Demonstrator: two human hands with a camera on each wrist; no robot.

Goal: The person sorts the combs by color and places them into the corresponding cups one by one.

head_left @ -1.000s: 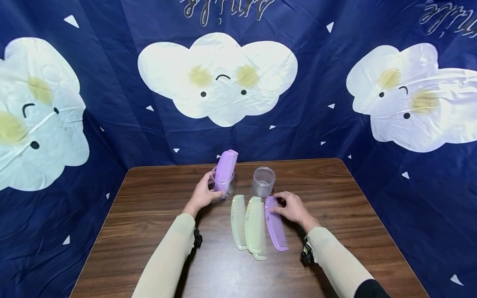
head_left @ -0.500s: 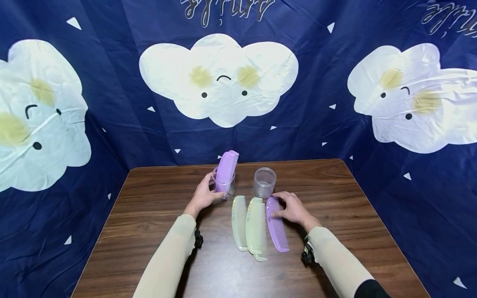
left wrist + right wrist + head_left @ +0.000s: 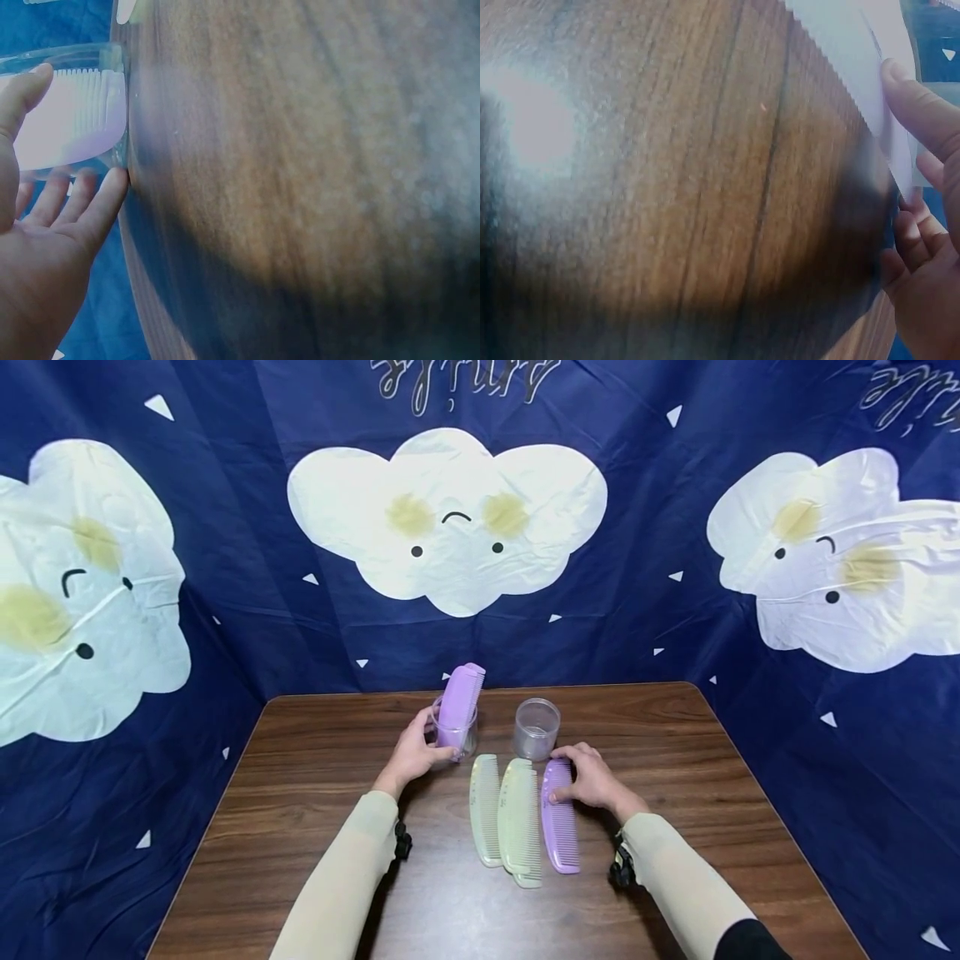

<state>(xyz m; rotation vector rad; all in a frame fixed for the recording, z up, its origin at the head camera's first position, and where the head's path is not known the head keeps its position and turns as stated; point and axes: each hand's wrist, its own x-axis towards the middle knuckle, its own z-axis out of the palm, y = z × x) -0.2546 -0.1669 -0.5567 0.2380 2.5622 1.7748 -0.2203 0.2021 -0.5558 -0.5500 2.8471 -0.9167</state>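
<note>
Since a second ago the purple comb (image 3: 560, 814) lying on the table (image 3: 300, 793) has swung at its near end toward the left, so it now lies almost parallel to, and just beside, the two pale green combs (image 3: 506, 814); before, its near end angled away to the right. Nothing else on the table has shifted. The right hand (image 3: 588, 777) rests on the far end of this flat purple comb, thumb on its left edge and fingers curled over the top and right side, pinching it; the right wrist view shows the thumb tip pressed on the comb's edge. Its forearm reaches in from the near right, sleeve down to the wrist. The left hand (image 3: 412, 752) stays where it was, wrapped round the left side of a clear cup (image 3: 452, 735) in which a second purple comb (image 3: 459, 702) stands upright, leaning slightly right; the left wrist view shows thumb above and fingers spread round the cup's wall. A second clear cup (image 3: 536, 728) stands to the right, just beyond the right hand's fingers.
</note>
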